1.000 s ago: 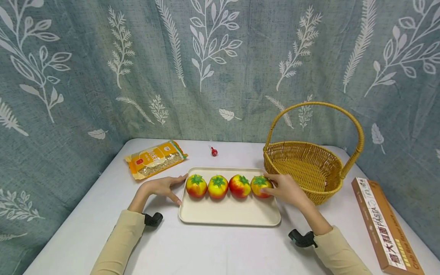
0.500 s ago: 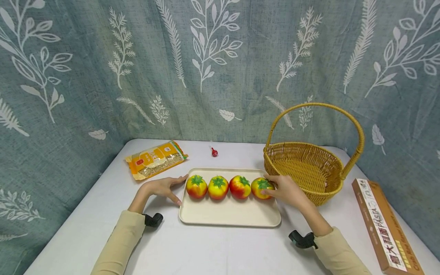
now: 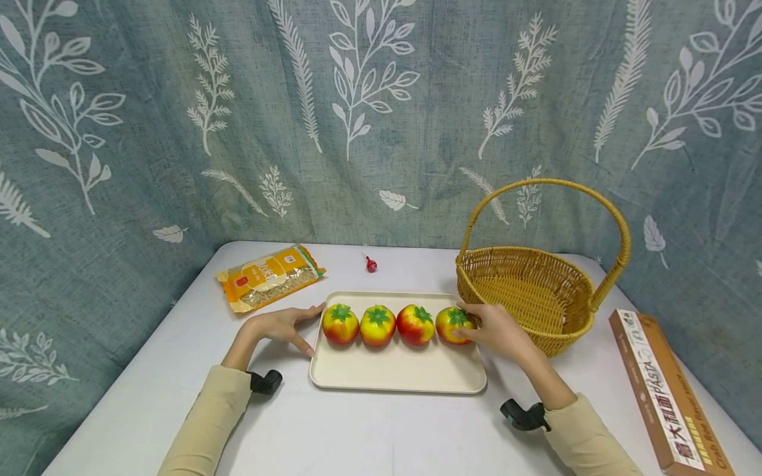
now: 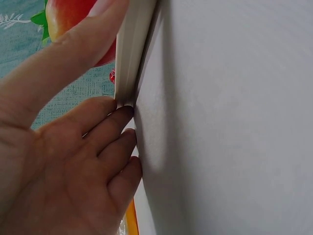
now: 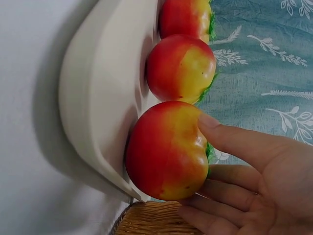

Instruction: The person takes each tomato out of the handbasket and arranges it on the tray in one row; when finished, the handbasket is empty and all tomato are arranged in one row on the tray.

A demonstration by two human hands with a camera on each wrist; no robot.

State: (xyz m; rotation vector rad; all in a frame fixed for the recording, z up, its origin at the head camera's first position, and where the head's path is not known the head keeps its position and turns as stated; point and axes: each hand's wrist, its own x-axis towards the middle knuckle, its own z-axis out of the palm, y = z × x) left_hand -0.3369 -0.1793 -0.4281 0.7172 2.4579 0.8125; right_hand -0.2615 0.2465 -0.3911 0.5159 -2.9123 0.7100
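A cream tray [image 3: 399, 370] bears a row of several red-and-yellow tomatoes with green leafy tops. The tomato [image 3: 340, 325] at the left end sits close to the left rim. My left hand [image 3: 275, 330] rests at that rim, thumb toward the front and fingertips by the back corner; in the left wrist view its fingers [image 4: 120, 120] lie nearly straight. My right hand [image 3: 497, 330] holds the tomato [image 5: 166, 152] at the right end, the thumb on its near side and the fingers behind it. That tomato sits low over the tray.
Behind the tray's right end stands a wicker basket [image 3: 530, 340] with a tall arched handle. A pasta box [image 3: 669, 390] lies along the right edge. At the back are an orange grain packet [image 3: 270, 277] and a small red lollipop [image 3: 371, 264]. A patterned curtain [image 3: 381, 198] hangs behind.
The right-end tomato has shifted very slightly to the right, along with the right fingertips. My left hand and the tray look the same.
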